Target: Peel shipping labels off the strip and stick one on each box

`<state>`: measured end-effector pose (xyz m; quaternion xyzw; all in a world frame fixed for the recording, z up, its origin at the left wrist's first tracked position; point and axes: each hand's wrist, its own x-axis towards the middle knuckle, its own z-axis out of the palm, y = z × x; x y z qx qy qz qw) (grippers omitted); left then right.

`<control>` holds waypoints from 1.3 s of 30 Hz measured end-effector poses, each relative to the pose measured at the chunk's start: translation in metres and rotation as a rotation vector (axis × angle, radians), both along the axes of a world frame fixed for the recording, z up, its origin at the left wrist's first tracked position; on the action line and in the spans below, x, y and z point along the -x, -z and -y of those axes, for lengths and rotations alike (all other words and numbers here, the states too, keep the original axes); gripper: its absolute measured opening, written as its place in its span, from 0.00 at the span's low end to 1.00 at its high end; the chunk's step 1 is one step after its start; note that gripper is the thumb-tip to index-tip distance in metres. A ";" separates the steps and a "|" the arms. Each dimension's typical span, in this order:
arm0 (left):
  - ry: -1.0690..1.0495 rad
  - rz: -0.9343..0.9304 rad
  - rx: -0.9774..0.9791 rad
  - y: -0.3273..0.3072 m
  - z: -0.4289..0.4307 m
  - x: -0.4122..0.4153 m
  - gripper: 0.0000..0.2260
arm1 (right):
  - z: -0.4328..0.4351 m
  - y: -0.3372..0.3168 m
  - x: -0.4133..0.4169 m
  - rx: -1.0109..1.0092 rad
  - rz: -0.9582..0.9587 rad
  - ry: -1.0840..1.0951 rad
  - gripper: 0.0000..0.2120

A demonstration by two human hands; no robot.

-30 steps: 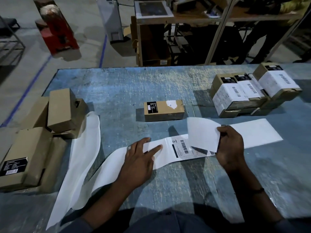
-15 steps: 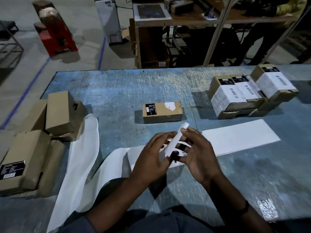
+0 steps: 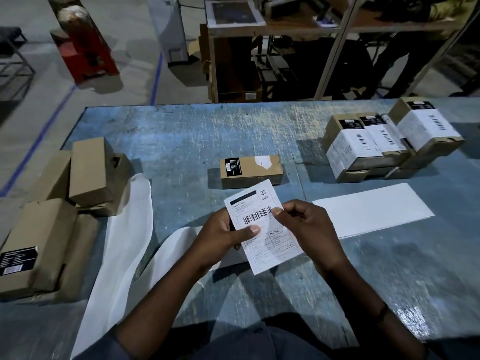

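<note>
Centre frame, just above the blue table (image 3: pixel 181 141), the shipping label (image 3: pixel 271 244), on the strip (image 3: pixel 371 211) a second ago, is peeled free, face up, pinched between left hand (image 3: pixel 218 237) and right hand (image 3: pixel 309 227), likely bound for the cardboard box (image 3: pixel 249 172) just beyond.

The desk (image 3: pixel 181 141) has a worn blue top, scratched pale in streaks. Beyond its far edge lies a grey concrete floor (image 3: pixel 124 81) marked with a blue line (image 3: pixel 156 76) running away from the desk. On the far left stand a dark metal frame (image 3: pixel 13 66) and a red upright object (image 3: pixel 88 45), its kind unclear. A white upright unit (image 3: pixel 168 24) stands just right of them. Farther right is a wooden shelf rack (image 3: pixel 285 28) with pale metal posts, a dark framed panel (image 3: pixel 233 11) on its shelf and an open carton (image 3: pixel 233 74) beneath. A person's dark trousers (image 3: pixel 397 55) show behind the rack.
</note>
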<state>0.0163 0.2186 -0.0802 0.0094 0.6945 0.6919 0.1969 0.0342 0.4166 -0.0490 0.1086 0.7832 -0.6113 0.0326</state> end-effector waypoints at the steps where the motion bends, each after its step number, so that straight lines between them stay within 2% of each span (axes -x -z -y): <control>1: -0.002 0.002 -0.004 0.000 0.000 0.001 0.16 | -0.001 0.000 0.001 0.005 -0.005 0.013 0.07; 4: -0.087 0.070 -0.064 0.000 0.001 0.006 0.20 | -0.004 0.003 0.002 0.075 0.002 0.061 0.08; 8: -0.204 0.152 -0.081 0.003 0.001 0.013 0.15 | -0.009 0.007 0.005 0.097 0.022 0.066 0.07; 15: -0.176 0.076 -0.004 0.002 -0.001 0.021 0.14 | -0.019 0.012 0.016 0.072 0.080 0.070 0.05; 21: -0.187 0.010 0.064 0.002 -0.001 0.028 0.16 | -0.024 0.010 0.023 0.078 0.045 0.070 0.04; 27: -0.207 0.036 -0.034 0.003 -0.002 0.028 0.21 | -0.028 0.013 0.028 0.070 0.038 0.083 0.03; 34: -0.295 0.051 0.060 0.007 -0.007 0.039 0.12 | -0.027 0.017 0.037 0.050 -0.001 0.108 0.06; 39: -0.392 0.082 0.070 0.005 -0.010 0.071 0.10 | -0.032 0.020 0.068 0.047 -0.045 0.145 0.04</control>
